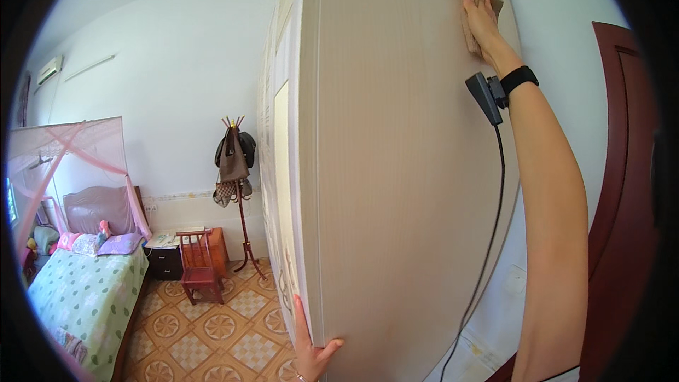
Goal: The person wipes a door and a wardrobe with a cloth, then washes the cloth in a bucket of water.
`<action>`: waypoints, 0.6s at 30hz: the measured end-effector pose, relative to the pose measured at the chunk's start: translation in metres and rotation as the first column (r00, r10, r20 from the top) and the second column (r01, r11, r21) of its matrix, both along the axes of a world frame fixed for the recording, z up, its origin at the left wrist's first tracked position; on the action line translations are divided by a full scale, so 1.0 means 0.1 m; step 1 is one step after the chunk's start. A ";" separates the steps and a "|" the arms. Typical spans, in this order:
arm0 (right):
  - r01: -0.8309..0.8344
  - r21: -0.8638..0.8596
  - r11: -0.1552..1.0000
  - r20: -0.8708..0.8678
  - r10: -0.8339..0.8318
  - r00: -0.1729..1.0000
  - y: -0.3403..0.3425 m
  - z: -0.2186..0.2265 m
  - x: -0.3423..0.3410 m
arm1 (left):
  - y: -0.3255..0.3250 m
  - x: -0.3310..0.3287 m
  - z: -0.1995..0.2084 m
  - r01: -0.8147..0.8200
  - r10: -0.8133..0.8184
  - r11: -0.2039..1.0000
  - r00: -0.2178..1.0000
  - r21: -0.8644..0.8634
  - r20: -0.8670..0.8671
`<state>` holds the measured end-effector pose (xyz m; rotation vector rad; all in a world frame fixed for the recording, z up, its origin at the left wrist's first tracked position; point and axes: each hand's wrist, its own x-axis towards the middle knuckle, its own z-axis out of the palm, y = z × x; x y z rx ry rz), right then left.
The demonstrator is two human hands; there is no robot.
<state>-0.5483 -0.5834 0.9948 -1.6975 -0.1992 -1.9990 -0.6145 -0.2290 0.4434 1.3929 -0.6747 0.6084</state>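
Note:
A tall pale wood-grain wardrobe stands right in front of me, its side panel facing me. My right hand is raised high near the panel's upper back edge. Its fingers press a brown cloth against the surface, and part of the cloth folds out beyond them. A black wristband with a small black device circles that wrist; a cable hangs from it. Low down, my left hand rests on the wardrobe's front corner, fingers stretched along the front and thumb apart on the side panel.
A dark red door is at the right. On the left are a bed with a pink canopy, a black nightstand, a red wooden chair and a coat rack hung with bags. Patterned tiles cover the floor.

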 end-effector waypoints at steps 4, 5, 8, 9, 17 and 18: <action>0.190 -0.417 0.889 0.050 -0.186 0.981 0.87 -0.56 -0.22 | 0.07 -0.05 0.04 -0.007 0.009 0.998 0.999 0.057 -0.037; 0.220 -0.491 0.843 0.119 -0.185 0.975 1.17 -0.81 -0.27 | 0.08 -0.03 0.04 -0.013 0.014 0.999 1.000 0.048 -0.013; 0.262 -0.614 0.744 0.161 -0.207 0.965 2.02 -1.80 -0.45 | 0.20 -0.03 0.03 -0.034 0.032 0.999 0.998 0.040 0.045; 0.241 -0.644 0.726 0.124 -0.211 0.969 2.15 -2.11 -0.51 | 0.22 -0.01 0.02 -0.033 0.030 0.999 0.998 0.039 0.062; 0.036 -0.744 0.667 -0.154 -0.225 0.962 2.14 -4.83 -0.85 | 0.16 0.04 -0.06 -0.020 0.015 0.998 0.997 0.057 0.076; 0.029 -0.774 0.632 -0.150 -0.228 0.962 2.07 -4.93 -0.88 | 0.14 0.04 -0.08 -0.015 0.011 0.998 0.997 0.057 0.072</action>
